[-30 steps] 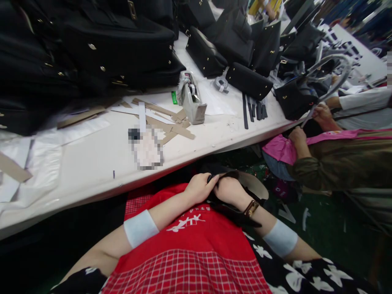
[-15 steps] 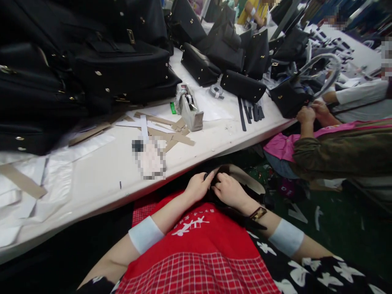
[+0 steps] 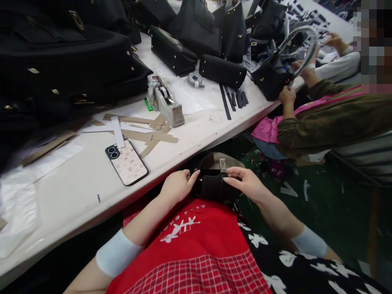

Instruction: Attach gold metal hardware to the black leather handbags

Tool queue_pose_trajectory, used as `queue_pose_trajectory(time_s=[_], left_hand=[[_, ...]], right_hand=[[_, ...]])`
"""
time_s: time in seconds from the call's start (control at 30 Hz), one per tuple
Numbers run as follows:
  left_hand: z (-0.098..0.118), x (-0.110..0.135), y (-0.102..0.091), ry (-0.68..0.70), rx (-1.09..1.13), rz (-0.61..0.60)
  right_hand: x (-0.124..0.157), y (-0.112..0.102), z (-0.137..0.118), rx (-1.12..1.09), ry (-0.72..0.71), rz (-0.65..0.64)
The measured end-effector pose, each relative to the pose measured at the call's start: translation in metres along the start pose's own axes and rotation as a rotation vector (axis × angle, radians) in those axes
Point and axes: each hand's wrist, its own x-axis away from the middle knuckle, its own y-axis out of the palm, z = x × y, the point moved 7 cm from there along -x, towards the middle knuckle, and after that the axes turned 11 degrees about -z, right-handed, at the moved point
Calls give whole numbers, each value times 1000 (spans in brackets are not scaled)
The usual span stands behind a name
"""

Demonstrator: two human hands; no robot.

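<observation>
A black handbag (image 3: 211, 185) rests against my front, below the table edge, with its beige inner side showing behind. My left hand (image 3: 177, 187) is closed on the bag's left edge, thumb on the near side. The thumb and fingers of my right hand (image 3: 249, 183) pinch the black strap end at the right, close to a gold-coloured rectangular metal clasp (image 3: 223, 165) that stands above the bag's front. Much of the bag's lower part is dark and hard to make out.
A phone in a patterned case (image 3: 130, 163), cardboard strips (image 3: 153, 134) and a tape dispenser (image 3: 167, 101) lie on the white table (image 3: 73, 188). Black bags (image 3: 92, 69) are piled at the left. At the right, a co-worker's hand (image 3: 288, 96) touches another bag (image 3: 269, 79).
My right hand has drawn away from my left and turned, so the gold-coloured clasp now shows upright. My view has shifted, and the table's things appear further left.
</observation>
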Motion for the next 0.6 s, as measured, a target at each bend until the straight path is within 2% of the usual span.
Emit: queue_pose_trajectory(time_s=[0.07, 0.13, 0.27, 0.33, 0.37, 0.43, 0.5, 0.6], left_hand=[[6, 5, -16, -20, -33, 91], [15, 7, -27, 40, 89, 134], [32, 6, -23, 271, 532, -2], [36, 7, -18, 308, 622, -40], [38, 8, -19, 323, 622, -16], [43, 16, -25, 392, 529, 98], [52, 29, -32, 505, 330, 214], [68, 45, -29, 633, -27, 237]], right_hand=[[0, 12, -5, 83, -30, 10], [-1, 21, -10, 141, -62, -5], [-4, 30, -10, 159, -63, -59], [-5, 32, -8, 153, -58, -82], [-7, 33, -7, 157, -55, -94], [-10, 35, -6, 175, -43, -118], [-14, 38, -5, 195, -34, -143], [-18, 38, -8, 209, -58, -153]])
